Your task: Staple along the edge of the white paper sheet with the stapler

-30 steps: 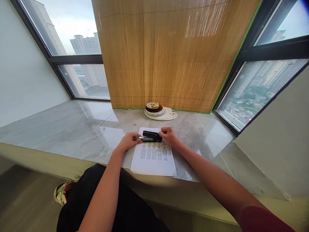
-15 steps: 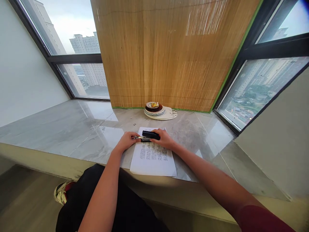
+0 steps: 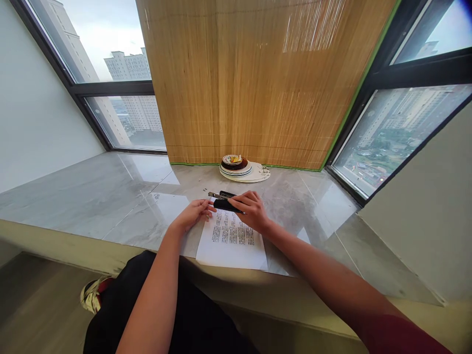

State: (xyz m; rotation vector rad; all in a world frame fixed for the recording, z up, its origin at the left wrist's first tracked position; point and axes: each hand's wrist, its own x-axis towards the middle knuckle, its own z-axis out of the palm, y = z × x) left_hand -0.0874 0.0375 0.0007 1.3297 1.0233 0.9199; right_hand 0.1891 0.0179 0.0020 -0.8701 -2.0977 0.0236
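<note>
A black stapler (image 3: pixel 224 205) is in my right hand (image 3: pixel 252 209), tilted above the top part of the printed paper. Its black arms are spread apart, and a metal rail (image 3: pixel 217 195) sticks out to the left between them. My left hand (image 3: pixel 195 214) is just left of the stapler's front end, with its fingers loosely apart and nothing visible in them; whether a fingertip touches the stapler I cannot tell. The white paper (image 3: pixel 232 253) with rows of text lies under the stapler, reaching the sill's front edge.
Stacked plates with a small brown dish (image 3: pixel 236 165) stand at the back of the grey marble sill (image 3: pixel 121 196), before a bamboo blind (image 3: pixel 236 88). Tiny dark bits (image 3: pixel 205 189) lie left of the stapler. Windows flank the blind; my legs are below the sill.
My left hand has let go of the stapler and drawn slightly left, its fingers loosening. My right hand has turned the stapler, so its arms now lie differently and the rail points out left.
</note>
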